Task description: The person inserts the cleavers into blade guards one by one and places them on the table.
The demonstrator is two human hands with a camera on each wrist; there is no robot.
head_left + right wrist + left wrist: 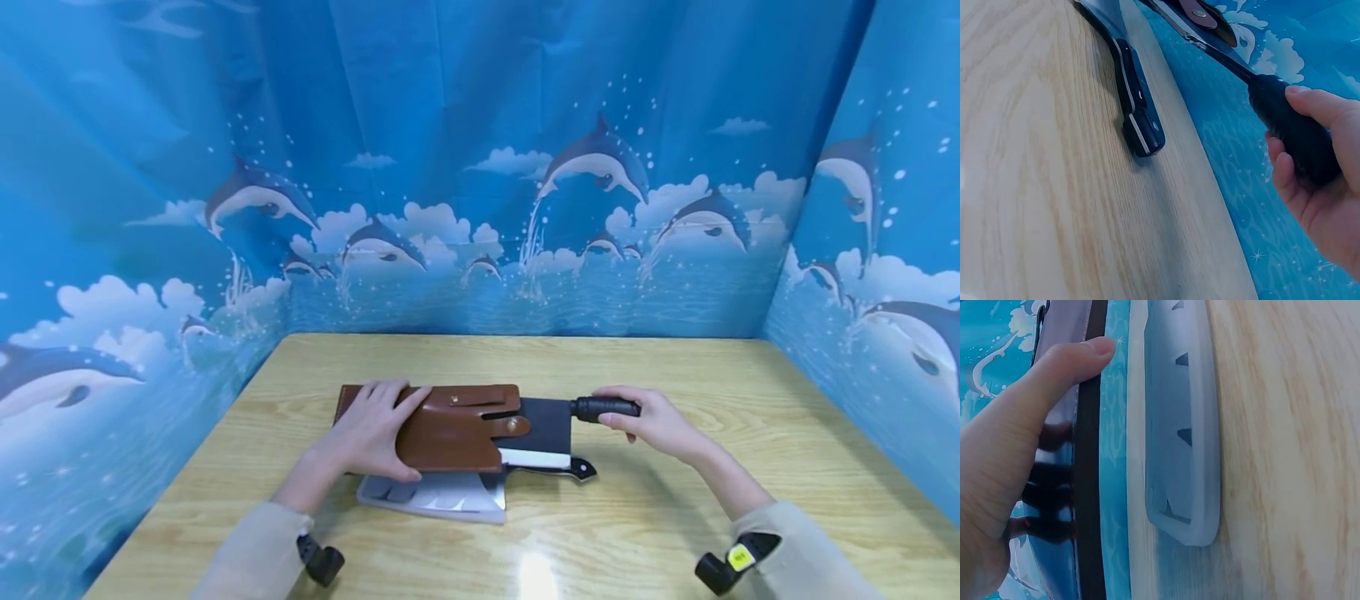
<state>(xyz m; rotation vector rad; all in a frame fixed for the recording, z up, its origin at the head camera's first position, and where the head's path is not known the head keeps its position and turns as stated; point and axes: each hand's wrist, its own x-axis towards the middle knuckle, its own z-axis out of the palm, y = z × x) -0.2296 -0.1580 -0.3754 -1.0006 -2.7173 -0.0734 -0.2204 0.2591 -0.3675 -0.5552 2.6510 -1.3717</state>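
Note:
My left hand (372,432) holds a brown leather knife sheath (457,446) across its width, thumb at the near edge and fingers over the top. A cleaver (546,421) with a dark blade and pale cutting edge sits partly inside the sheath, its blade's handle end showing. My right hand (663,423) grips its black handle (1294,134). Below them, a second cleaver lies on the table, with a black riveted handle (1138,103). A translucent blade guard (1204,456) covers its edge. The sheath hides part of that blade.
The wooden table (637,533) has its far edge against a blue dolphin-print curtain (465,167), which also hangs along both sides. A small strap with a snap (480,399) lies on the sheath, and a second snap tab (512,426) reaches onto the dark blade.

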